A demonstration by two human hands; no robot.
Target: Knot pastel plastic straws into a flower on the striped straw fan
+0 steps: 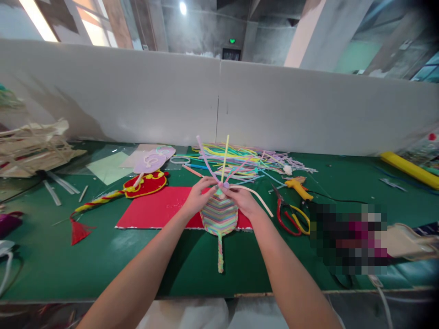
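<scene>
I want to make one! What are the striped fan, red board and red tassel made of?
The striped fan looks like soft, fuzzy pipe cleaners: its pastel rows match the loose strands behind. The red board seems smooth card or foam, with a whitish edge. The red tassel looks like thread: fine strands spread at the bottom.

In front of you, bare green tabletop spans the near edge; pipe cleaners block the far middle, scissors the right.
</scene>
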